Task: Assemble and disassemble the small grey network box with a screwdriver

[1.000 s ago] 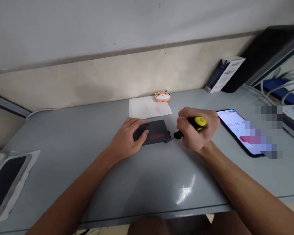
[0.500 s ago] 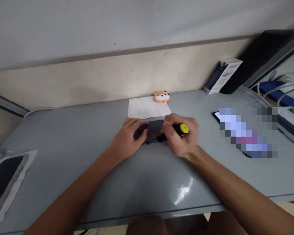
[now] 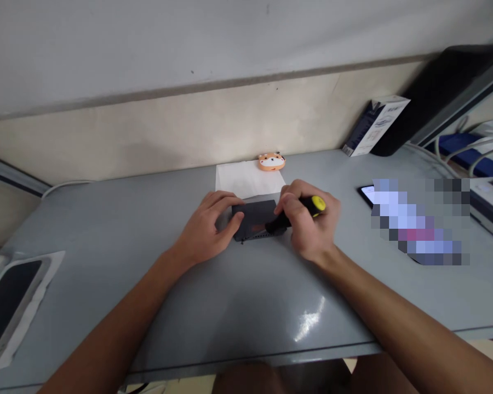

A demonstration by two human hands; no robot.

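A flat, dark grey rectangular box [image 3: 258, 212] with a row of small holes along its near edge lies on the grey table. My left hand [image 3: 208, 225] grips its left end, thumb over the near-left part and fingers at the far-left corner. In my right hand [image 3: 314, 224] is a screwdriver [image 3: 277, 221] with a black handle and yellow end cap, closed in a fist-like hold. Its thin shaft slants left along the box's near edge towards the near-left corner. Whether the tip touches the box is too small to tell.
Behind the box are a white paper sheet [image 3: 246, 178] and an orange animal-faced case [image 3: 271, 161]. A phone [image 3: 367, 192], partly blurred out, lies to the right. A tall carton [image 3: 376, 126] leans by the wall. At far left a dark-screened device [image 3: 12, 301] rests on white material.
My left hand has shifted slightly left and back, uncovering more of the box's left end. My right hand and the screwdriver have moved a little right, and the shaft shows more clearly.
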